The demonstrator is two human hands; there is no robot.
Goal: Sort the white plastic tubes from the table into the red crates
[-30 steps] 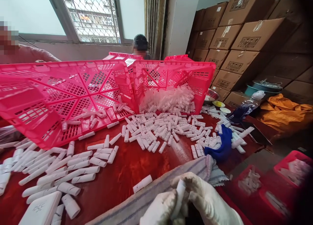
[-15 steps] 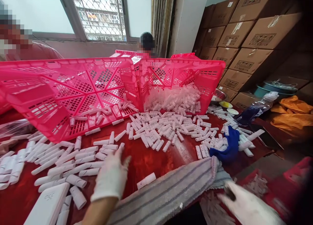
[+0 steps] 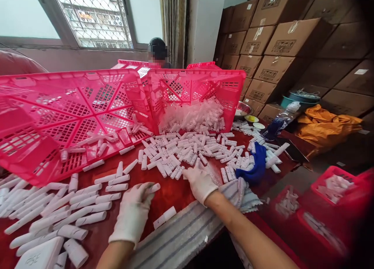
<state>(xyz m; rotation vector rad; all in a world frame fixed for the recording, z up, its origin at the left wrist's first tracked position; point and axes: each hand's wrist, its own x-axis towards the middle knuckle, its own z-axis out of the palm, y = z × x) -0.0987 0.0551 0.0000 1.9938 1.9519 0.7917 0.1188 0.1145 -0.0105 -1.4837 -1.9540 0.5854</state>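
My left hand (image 3: 132, 212), in a white glove, is closed round a short white plastic tube (image 3: 154, 188), whose end sticks out past the fingertips. My right hand (image 3: 201, 183), gloved too, is at the near edge of a heap of small white tubes (image 3: 187, 148) with dark marks. Its fingers are apart and close to the nearest pieces; I see nothing held in it. Between me and the hands, a white tube (image 3: 165, 217) lies by a striped grey towel (image 3: 181, 238). Longer white tubes (image 3: 90, 199) are spread to the left of my left hand.
Pink crates (image 3: 84, 94) lie on their sides across the red table (image 3: 137, 171), tubes spilling out. A blue cloth (image 3: 253, 164), a bottle of dark liquid (image 3: 276, 123) and a white device (image 3: 39, 255) are around. Red bins (image 3: 336, 183) stand lower right; cartons (image 3: 271, 66) are stacked behind. Another person (image 3: 157, 51) sits beyond.
My right hand has moved from the lower right, off the table, up to the tube heap. My left hand has closed on a tube. The view has turned right.
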